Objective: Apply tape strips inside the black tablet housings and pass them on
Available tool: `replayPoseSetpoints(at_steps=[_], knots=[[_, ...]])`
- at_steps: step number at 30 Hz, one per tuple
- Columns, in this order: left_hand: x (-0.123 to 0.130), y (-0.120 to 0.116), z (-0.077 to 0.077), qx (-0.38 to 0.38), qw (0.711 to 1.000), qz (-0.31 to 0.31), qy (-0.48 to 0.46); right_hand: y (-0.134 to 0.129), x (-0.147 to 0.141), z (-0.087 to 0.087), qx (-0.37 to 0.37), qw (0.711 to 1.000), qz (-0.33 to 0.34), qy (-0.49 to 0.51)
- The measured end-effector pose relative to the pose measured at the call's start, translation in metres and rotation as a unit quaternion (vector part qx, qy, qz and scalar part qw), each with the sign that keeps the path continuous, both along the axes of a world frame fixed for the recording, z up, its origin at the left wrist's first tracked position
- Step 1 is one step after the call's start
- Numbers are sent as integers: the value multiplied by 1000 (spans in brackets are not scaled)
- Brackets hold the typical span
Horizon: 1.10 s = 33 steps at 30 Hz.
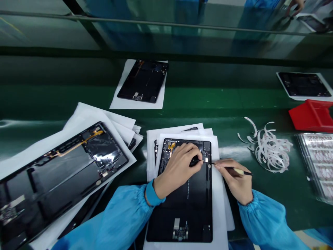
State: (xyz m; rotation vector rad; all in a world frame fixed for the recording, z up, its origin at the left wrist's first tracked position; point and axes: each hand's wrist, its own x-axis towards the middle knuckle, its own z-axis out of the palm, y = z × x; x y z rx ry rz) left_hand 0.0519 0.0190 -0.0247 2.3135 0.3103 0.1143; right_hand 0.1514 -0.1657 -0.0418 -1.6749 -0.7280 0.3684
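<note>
An opened tablet housing (192,208), black inside with a small circuit board near its lower edge, lies on white sheets in front of me. Over its upper part, my left hand (182,161) is closed, thumb and fingers pinched around a small black piece (194,160) that the fingers partly hide. From the right, my right hand (234,180) grips a thin pen-like tool (238,171), dark with a cream band. Its fine tip points left at the housing's upper right area, beside a small white square (206,160) and close to the left fingertips.
More tablet housings lie on sheets at the left (65,173), at the back (145,81) and at the far right (305,84). Right of my hands are a tangle of white strips (273,152), a red bin (312,114) and stacked clear trays (321,159). A rail (166,24) crosses the back.
</note>
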Motion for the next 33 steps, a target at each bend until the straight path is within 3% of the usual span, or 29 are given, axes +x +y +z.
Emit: replayPoseSetpoints(at_steps=[3, 6, 8, 10, 13, 15, 19, 22, 25, 27, 30, 33], knots=[[2, 2, 3, -11, 1000, 2, -5, 4, 3, 12, 31, 999, -37, 5], [-7, 10, 15, -48, 997, 39, -40, 18, 1, 29, 26, 1000, -13, -11], [-23, 15, 25, -74, 988, 109, -76, 31, -6, 37, -38, 996, 32, -75], [-47, 16, 32, -92, 979, 161, -87, 46, -16, 38, -138, 974, 80, -163], [-84, 7, 31, -126, 980, 150, -45, 64, -27, 28, -271, 919, 127, -255], [-101, -4, 27, -157, 979, 130, -15, 71, -27, 23, -308, 902, 136, -271], [-112, -28, 24, -269, 956, 110, 50, 67, -27, 38, -250, 927, 141, -240], [-111, -39, 28, -438, 890, 105, 73, 42, -46, 66, -168, 943, 172, -229], [-112, -47, 32, -558, 819, 130, 28, 11, -75, 84, -134, 920, 215, -299], [-113, -50, 33, -591, 794, 142, 1, -3, -89, 86, -127, 894, 214, -372], [-114, -51, 33, -579, 803, 141, 6, -9, -94, 79, -118, 885, 201, -403], [-113, -50, 33, -473, 867, 155, 11, -6, -87, 75, -121, 898, 195, -376]])
